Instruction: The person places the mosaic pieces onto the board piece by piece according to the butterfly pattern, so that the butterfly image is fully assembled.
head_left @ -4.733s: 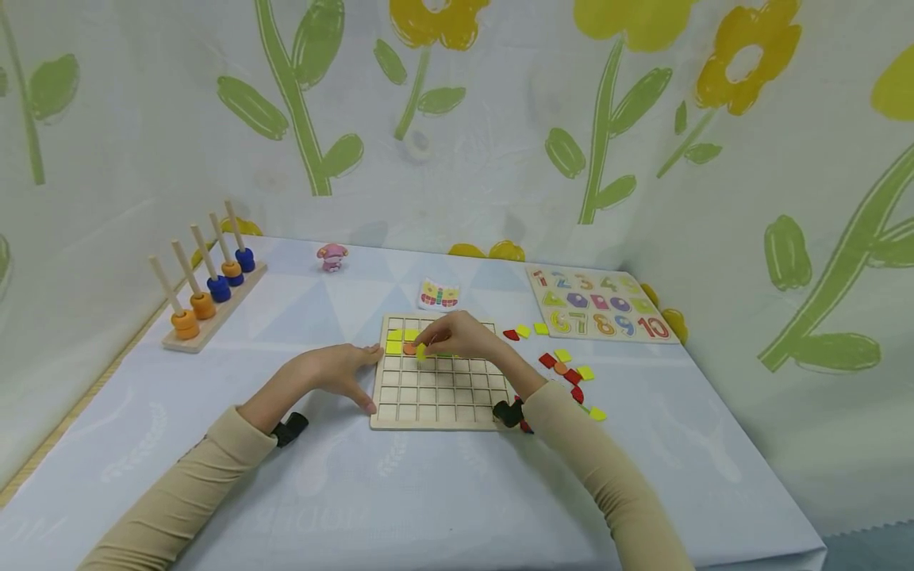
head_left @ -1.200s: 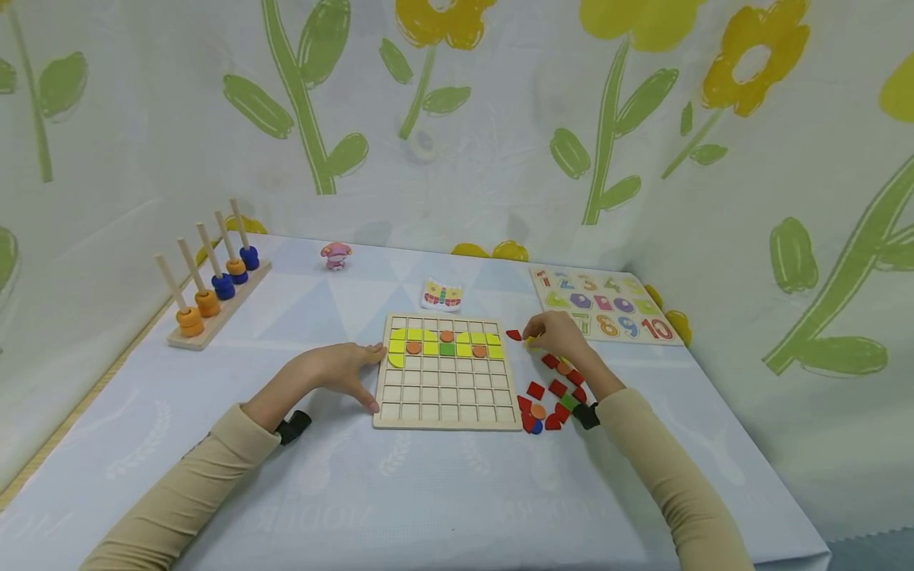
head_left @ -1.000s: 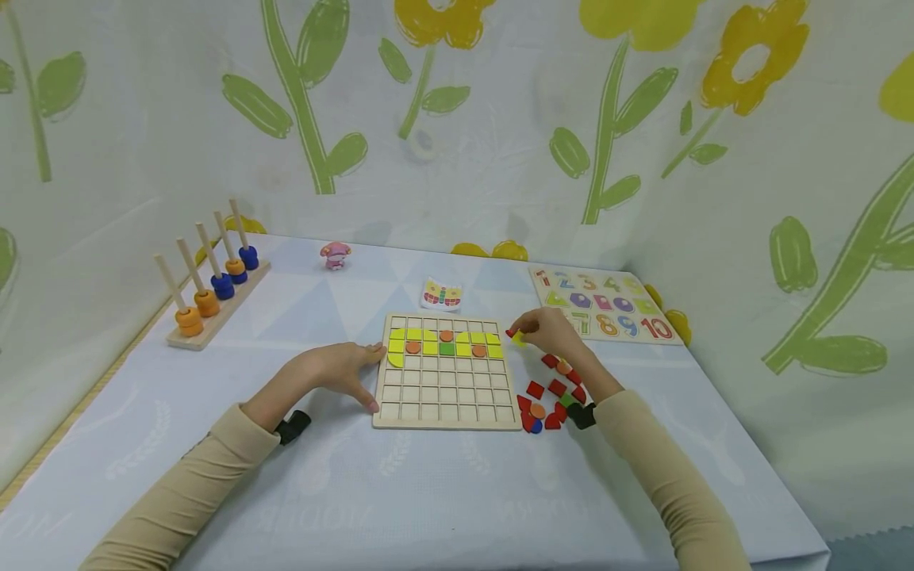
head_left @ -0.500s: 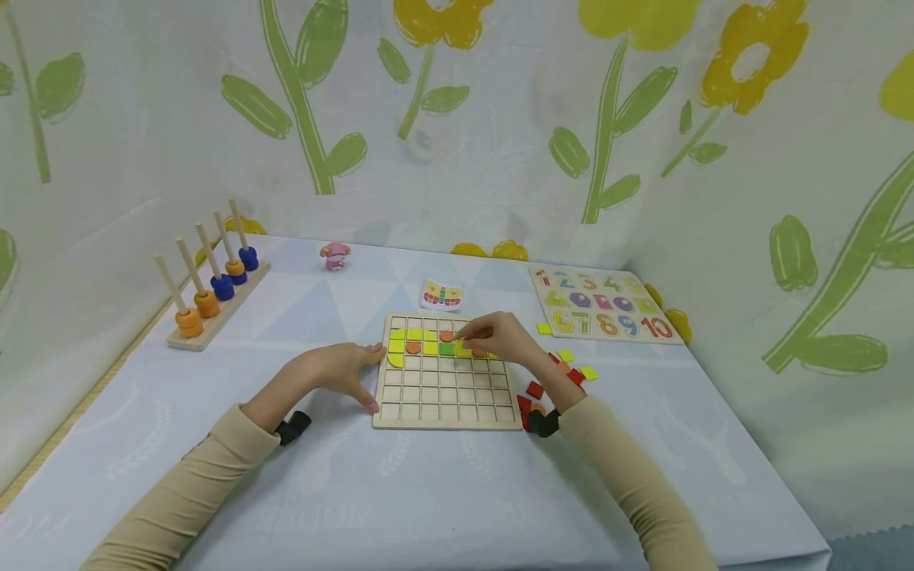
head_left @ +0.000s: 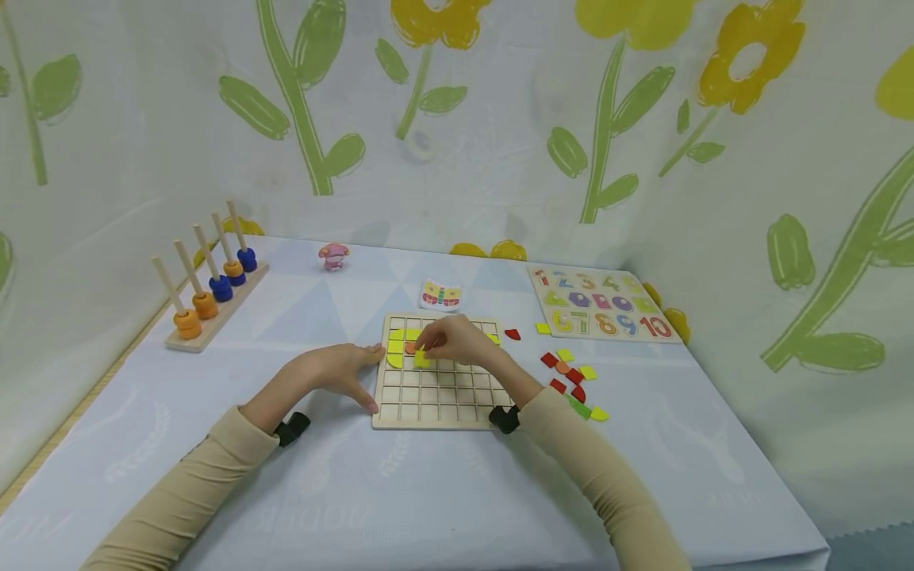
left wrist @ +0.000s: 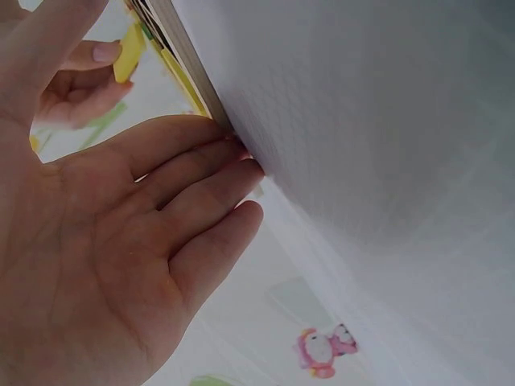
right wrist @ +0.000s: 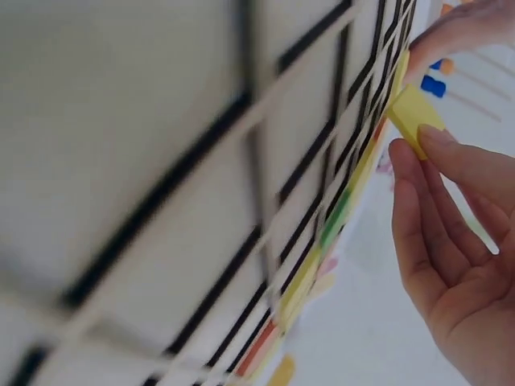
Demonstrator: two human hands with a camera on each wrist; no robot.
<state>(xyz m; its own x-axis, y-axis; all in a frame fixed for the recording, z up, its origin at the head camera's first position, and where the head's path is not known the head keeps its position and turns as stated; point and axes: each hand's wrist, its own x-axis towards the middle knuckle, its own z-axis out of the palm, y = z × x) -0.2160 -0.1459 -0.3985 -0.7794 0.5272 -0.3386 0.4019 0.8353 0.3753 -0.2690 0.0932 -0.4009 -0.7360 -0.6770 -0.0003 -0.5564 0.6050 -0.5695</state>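
A square wooden grid board (head_left: pixel 428 400) lies on the table. Yellow tiles, with at least one orange round tile (head_left: pixel 410 348) among them, fill cells in its upper part. Between thumb and fingers, my right hand (head_left: pixel 460 339) pinches a yellow tile (right wrist: pixel 412 121) over the board's upper left area and hides several cells. My left hand (head_left: pixel 341 371) is spread along the board's left edge; in the left wrist view its fingertips touch the board's side.
Loose red, yellow, green and orange tiles (head_left: pixel 574 376) lie right of the board. Behind it is a small patterned card (head_left: pixel 439 294). A number puzzle (head_left: pixel 607 305) sits at back right, a pink figurine (head_left: pixel 333 256) at back left, and a peg stand with rings (head_left: pixel 217 305) at far left.
My right hand has picked up a yellow tile from right of the board and carried it left over the grid. Since the oldest frame, a yellow rounded tile was added in the left column.
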